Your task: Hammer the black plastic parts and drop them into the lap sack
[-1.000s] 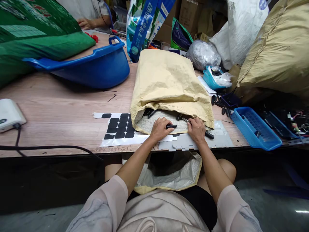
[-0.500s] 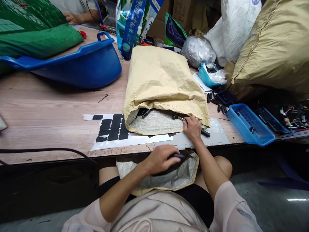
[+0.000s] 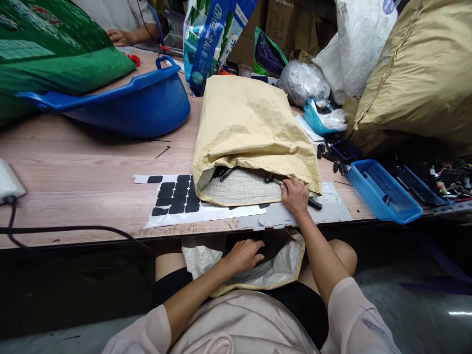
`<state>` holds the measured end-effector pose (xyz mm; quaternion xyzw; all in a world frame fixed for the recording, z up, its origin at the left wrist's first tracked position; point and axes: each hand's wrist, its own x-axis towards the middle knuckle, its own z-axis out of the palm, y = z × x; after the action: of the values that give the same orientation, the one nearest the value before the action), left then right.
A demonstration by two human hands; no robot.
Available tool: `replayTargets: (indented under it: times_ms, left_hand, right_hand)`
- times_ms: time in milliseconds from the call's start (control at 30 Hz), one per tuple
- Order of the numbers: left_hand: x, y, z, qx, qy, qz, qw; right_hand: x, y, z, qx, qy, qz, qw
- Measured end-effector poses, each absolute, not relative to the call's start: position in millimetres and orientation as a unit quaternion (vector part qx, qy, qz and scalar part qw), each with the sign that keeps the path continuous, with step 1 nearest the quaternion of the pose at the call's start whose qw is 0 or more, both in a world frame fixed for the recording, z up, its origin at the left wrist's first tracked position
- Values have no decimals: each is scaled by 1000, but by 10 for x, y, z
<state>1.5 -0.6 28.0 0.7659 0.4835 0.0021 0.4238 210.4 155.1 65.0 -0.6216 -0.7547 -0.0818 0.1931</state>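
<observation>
My right hand (image 3: 295, 195) is closed around a black-handled stick with a silver shaft (image 3: 314, 203) at the mouth of a yellow woven bag (image 3: 243, 118) lying on the table. More black sticks (image 3: 225, 173) show inside that opening. Below the table edge, a second yellow bag with a pale lining (image 3: 275, 275) stands open on my lap. My left hand (image 3: 245, 255) is over its mouth, thumb and fingers apart, and I see nothing between them. The dark inside of this lap bag is mostly hidden.
A white sheet of black stickers (image 3: 179, 199) lies partly under the table bag. To the left are a blue basin (image 3: 129, 105), a green sack (image 3: 73, 64) and a black cable (image 3: 73, 229). A blue basket (image 3: 383, 189) stands at right. A co-worker's hand (image 3: 120, 37) shows at the back.
My left hand has gone lower, into the mouth of the lap bag, and the dark object it held has left its fingers. My right hand keeps its grip. The view has shifted slightly.
</observation>
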Motion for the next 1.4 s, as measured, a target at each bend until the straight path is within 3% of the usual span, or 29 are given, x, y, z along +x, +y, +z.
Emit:
replayTargets:
  times_ms: [100, 167, 267, 400, 967, 1200, 1400]
  left_hand:
    - [-116, 87, 735, 794, 436, 98, 412]
    - [-249, 308, 977, 770, 483, 185, 373]
    - [-471, 809, 1154, 692, 634, 275, 208]
    - [-645, 1354, 1152, 620, 743, 237, 85]
    - [-655, 1511, 1259, 600, 786, 105, 107]
    - [-380, 1341, 996, 713, 632, 192, 233]
    - [-166, 1322, 769, 723, 606, 256, 212]
  right_hand:
    - [2109, 1556, 645, -618, -757, -80, 197]
    - [2107, 1557, 648, -615, -758, -78, 201]
    - [2095, 1554, 665, -622, -755, -70, 195]
    - [2072, 1547, 691, -630, -752, -62, 186]
    - [2054, 1555, 691, -634, -748, -54, 189]
    - [2076, 1568, 674, -631, -752, -62, 182]
    - [2083, 1568, 675, -631, -754, -79, 163]
